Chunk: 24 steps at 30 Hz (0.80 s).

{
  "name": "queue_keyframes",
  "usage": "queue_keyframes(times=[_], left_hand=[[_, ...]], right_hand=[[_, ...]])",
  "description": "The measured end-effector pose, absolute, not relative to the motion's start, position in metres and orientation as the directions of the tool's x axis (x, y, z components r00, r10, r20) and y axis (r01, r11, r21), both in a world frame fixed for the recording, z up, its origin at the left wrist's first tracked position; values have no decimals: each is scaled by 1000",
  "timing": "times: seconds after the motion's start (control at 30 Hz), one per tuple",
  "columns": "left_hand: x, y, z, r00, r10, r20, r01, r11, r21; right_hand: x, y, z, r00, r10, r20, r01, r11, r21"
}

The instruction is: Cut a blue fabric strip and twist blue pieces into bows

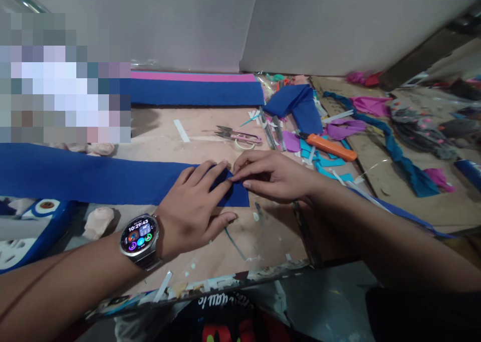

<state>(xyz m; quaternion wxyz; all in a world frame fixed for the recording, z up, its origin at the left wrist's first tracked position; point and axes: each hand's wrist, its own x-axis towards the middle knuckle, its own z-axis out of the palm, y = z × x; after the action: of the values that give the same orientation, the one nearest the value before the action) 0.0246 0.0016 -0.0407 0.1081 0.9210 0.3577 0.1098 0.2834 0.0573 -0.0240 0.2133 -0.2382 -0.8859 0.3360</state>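
Observation:
A long blue fabric strip point(105, 179) runs from the left edge of the view to the middle of the table. Across it, close to its right end, my left hand point(201, 196) lies flat with fingers spread, a smartwatch point(140, 235) on its wrist. My right hand point(272, 176) has thumb and fingers drawn together at the strip's right end, pinching the fabric at its upper corner. The fingertips of both hands almost meet there. Part of the strip is hidden under my left fingers.
Beyond the hands lie thread snips point(240, 135), a tape roll point(244, 145) and an orange-handled cutter point(330, 147). Another blue strip point(195, 92) edges the wall. Scraps and a teal strip point(394, 146) cover the right side. A blue-and-white plastic object point(48, 226) sits left.

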Motion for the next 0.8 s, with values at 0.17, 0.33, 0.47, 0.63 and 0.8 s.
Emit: queue_keyframes(times=[0.17,0.33,0.47,0.63,0.8], left_hand=[[25,1,-40,713,688,136,640,-718,275],[25,1,-40,715,684,147,636,-723,271],[25,0,-41,713,685,149,636,-722,272],[24,0,-41,713,682,162,634,-726,268],[24,0,-41,713,680,167,630,-727,273]], right_hand=[[283,57,-23,-801,564,201,287,656,-698],[281,56,-22,-799,576,173,296,628,-720],[282,56,-22,-797,583,159,315,625,-714],[281,55,-22,-795,585,158,316,622,-716],[281,55,-21,-785,602,146,331,608,-722]])
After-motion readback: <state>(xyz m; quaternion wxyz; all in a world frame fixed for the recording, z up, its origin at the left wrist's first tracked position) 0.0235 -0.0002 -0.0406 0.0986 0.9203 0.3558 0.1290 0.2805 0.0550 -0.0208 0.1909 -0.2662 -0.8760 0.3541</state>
